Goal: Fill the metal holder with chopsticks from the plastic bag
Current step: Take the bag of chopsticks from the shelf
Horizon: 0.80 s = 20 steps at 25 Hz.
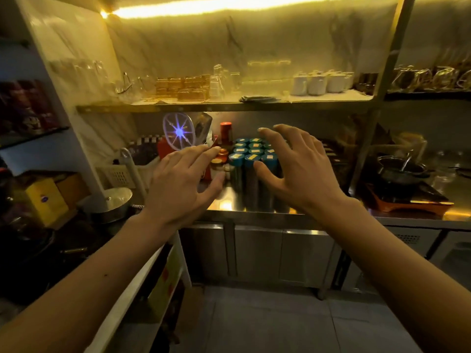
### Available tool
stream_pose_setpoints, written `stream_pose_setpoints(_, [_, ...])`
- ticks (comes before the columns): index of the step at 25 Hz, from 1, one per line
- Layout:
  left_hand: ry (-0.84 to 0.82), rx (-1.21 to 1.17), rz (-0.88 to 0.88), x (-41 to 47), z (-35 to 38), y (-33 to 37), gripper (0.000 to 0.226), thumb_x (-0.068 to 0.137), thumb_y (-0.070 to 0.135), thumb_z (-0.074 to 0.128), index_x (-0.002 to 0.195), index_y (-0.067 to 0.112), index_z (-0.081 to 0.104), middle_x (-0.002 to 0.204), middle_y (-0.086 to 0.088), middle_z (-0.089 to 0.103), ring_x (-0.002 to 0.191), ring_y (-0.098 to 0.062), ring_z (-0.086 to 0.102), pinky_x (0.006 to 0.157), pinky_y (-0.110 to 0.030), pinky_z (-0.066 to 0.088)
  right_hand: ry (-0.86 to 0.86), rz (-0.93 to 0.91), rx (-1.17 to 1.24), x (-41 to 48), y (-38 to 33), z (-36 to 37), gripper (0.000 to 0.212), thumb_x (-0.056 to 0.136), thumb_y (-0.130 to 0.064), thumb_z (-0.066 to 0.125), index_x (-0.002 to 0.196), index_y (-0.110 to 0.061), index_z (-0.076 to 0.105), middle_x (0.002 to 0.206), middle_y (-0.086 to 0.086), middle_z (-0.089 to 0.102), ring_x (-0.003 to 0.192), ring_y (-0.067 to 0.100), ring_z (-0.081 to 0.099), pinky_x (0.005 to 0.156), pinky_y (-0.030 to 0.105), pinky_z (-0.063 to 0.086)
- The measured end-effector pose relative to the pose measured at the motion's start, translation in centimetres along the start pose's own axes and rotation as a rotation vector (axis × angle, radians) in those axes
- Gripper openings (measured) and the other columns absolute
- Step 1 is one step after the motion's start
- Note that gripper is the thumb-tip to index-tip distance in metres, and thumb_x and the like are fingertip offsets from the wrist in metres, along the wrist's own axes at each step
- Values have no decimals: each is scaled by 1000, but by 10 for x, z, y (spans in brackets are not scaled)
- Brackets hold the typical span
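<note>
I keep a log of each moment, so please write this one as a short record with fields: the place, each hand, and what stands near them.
place: kitchen, steel counter under a shelf
canisters: blue-lidded cluster, upright on the steel counter
left hand: open, fingers spread, holds nothing, raised before the steel counter
right hand: open, fingers spread, holds nothing, in front of the canisters
on the shelf: white cups
far right: dark pan
task things: none that I can make out

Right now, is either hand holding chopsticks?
No: the left hand and right hand are both empty, fingers spread, raised in front of the teal-lidded canisters on the steel counter.
</note>
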State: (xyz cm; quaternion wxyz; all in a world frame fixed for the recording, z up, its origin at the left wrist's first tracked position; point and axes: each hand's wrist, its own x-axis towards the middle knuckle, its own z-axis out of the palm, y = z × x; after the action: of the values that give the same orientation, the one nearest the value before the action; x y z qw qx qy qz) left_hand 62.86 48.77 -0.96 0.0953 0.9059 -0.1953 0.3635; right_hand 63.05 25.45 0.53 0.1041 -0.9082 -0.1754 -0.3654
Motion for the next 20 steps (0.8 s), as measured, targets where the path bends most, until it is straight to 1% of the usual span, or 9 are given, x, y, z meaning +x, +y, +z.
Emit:
stream_pose_setpoints(2, [3, -10, 17, 35, 28, -3, 55, 93, 53, 37, 139, 24, 46, 139, 0, 54, 131, -19, 46, 107, -40, 33, 19, 28, 0, 26, 32, 15, 61, 90, -53, 50, 143, -28, 35, 145, 8, 42, 134, 29, 38, 110, 48, 31])
stream_pose_setpoints(6, [15, -40, 12, 82, 74, -16, 52, 94, 49, 39, 137, 22, 48, 138, -3, 55, 130, -22, 47, 106, -39, 33, -26, 51, -7, 69, 73, 51, 63, 90, -54, 49, 145, -30, 31, 146, 6, 40, 135, 28, 37, 109, 49, 32])
stream_pose_setpoints(11, [25, -50, 6, 141, 136, -45, 49, 94, 48, 43, 135, 22, 50, 137, -4, 56, 129, -25, 50, 104, -45, 39, -26, 43, -28, 118, 112, 103, 63, 90, -53, 49, 145, -29, 32, 144, 6, 41, 134, 28, 39, 107, 49, 34])
stream_pose_setpoints(15, [3, -104, 22, 192, 196, -78, 51, 93, 50, 41, 135, 24, 51, 138, -1, 55, 130, -22, 48, 106, -44, 36, -72, 50, -100, 165, 140, 155, 62, 91, -54, 48, 145, -30, 31, 145, 5, 41, 135, 27, 38, 108, 49, 34])
stream_pose_setpoints(20, [29, -123, 64, 271, 262, -128, 49, 93, 52, 39, 132, 25, 53, 136, 0, 57, 127, -21, 50, 104, -44, 39, -147, 52, -209, 240, 179, 205, 59, 92, -54, 47, 144, -28, 34, 148, 7, 38, 137, 29, 35, 111, 48, 29])
